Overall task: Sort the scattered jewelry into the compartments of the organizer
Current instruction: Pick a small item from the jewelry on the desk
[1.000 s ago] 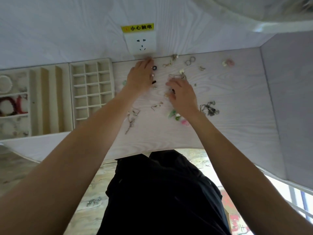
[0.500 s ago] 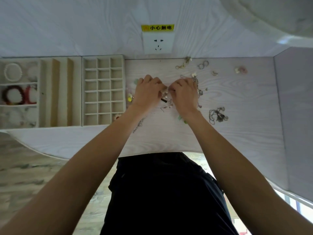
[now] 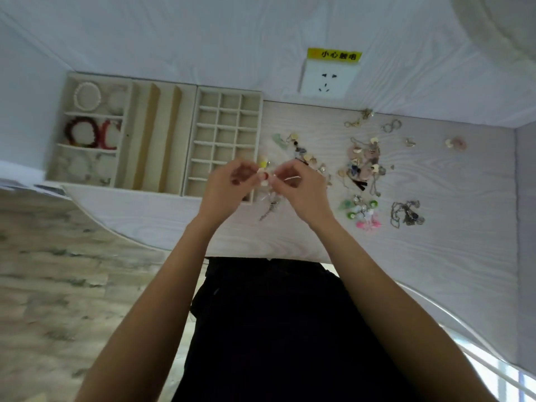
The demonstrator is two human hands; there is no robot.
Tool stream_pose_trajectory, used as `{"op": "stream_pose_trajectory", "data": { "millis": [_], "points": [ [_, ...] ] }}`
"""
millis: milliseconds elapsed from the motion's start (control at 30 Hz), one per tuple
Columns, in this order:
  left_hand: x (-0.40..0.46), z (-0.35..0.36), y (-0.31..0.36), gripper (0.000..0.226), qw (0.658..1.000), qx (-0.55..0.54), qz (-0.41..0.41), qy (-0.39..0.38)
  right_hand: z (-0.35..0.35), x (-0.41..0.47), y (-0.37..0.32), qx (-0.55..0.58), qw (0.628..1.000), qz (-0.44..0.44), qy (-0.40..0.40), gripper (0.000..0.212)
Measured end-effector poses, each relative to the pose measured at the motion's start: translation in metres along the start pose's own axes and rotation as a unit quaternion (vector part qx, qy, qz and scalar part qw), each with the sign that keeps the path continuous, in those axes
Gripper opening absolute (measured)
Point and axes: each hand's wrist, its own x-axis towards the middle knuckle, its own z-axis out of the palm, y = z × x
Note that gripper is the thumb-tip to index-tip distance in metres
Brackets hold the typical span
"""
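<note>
My left hand (image 3: 229, 184) and my right hand (image 3: 298, 185) are raised together above the table, just right of the gridded organizer tray (image 3: 226, 140). Both pinch a small pale piece of jewelry (image 3: 265, 177) between their fingertips; a thin silvery part dangles below it. The left organizer section (image 3: 95, 132) holds a white bead bracelet (image 3: 87, 95) and dark red bracelets (image 3: 84, 133). Scattered jewelry lies on the table: a pile of earrings and chains (image 3: 364, 161), green and pink pieces (image 3: 362, 213), a tangled chain (image 3: 406, 214).
A wall socket (image 3: 329, 79) with a yellow label sits on the back wall. More small pieces (image 3: 391, 126) lie near the back edge, and a pink one (image 3: 456, 143) at far right. The table's front edge curves away at both sides.
Both hands have lifted off the table and drawn toward me and left, near the gridded tray, now pinching one small piece between them. The view has shifted so the organizer sits more central.
</note>
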Motion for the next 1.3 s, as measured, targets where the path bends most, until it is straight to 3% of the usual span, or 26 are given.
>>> {"op": "stream_pose_trajectory", "data": {
  "millis": [200, 500, 900, 1100, 1300],
  "points": [
    [-0.017, -0.033, -0.028, 0.011, 0.995, 0.092, -0.04, 0.021, 0.036, -0.001, -0.003, -0.098, 0.992, -0.042, -0.062, 0.015],
    [-0.009, -0.03, -0.037, 0.009, 0.973, 0.23, 0.02, 0.031, 0.05, 0.008, -0.004, -0.273, 0.953, -0.119, -0.062, 0.01],
    [-0.002, -0.033, -0.042, 0.011, 0.965, 0.259, 0.03, 0.032, 0.047, 0.012, 0.0, -0.288, 0.947, -0.129, -0.064, 0.016],
    [-0.013, -0.038, -0.049, 0.017, 0.952, 0.287, 0.077, 0.076, 0.052, 0.01, 0.002, -0.355, 0.911, -0.204, -0.049, 0.012],
    [-0.017, -0.032, -0.054, 0.02, 0.929, 0.333, 0.146, 0.067, 0.036, 0.008, 0.007, -0.371, 0.902, -0.223, 0.0, 0.01]
  ]
}}
